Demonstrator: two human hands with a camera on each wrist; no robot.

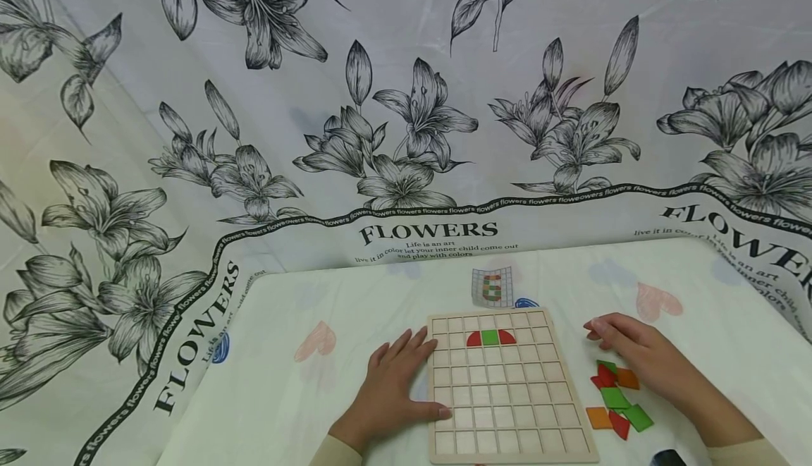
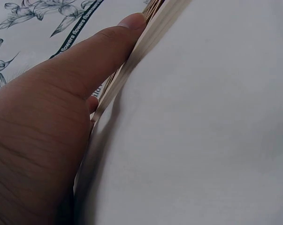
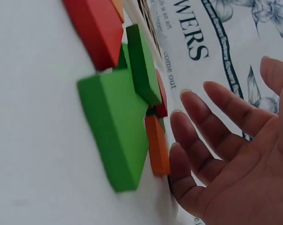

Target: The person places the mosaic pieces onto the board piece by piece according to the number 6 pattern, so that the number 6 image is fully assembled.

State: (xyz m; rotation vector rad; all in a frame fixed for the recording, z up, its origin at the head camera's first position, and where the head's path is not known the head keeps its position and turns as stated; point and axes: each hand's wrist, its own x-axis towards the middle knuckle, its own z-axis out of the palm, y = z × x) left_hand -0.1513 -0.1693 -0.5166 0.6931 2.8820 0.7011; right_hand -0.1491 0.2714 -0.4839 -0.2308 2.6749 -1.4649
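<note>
A pale wooden grid board [image 1: 501,418] lies on the table. In an upper row, a green square tile [image 1: 490,338] sits between two red curved-edge tiles [image 1: 474,340]. My left hand [image 1: 395,385] is at the board's left side, fingers spread, with the thumb over the rim; the left wrist view shows that thumb [image 2: 108,49] along the board's edge. Right of the board, my right hand [image 1: 641,350] hovers just above the loose tiles, its fingers loosely bent and holding nothing. Green tiles [image 3: 118,131], red tiles [image 3: 96,33] and orange tiles [image 3: 157,145] lie heaped beside it.
Behind the board lies a small gridded card [image 1: 492,287] with a coloured pattern. A dark object [image 1: 667,458] shows at the bottom edge, right of the board. The white tablecloth [image 1: 266,381] has pale hearts; a flower-printed curtain [image 1: 406,135] hangs behind.
</note>
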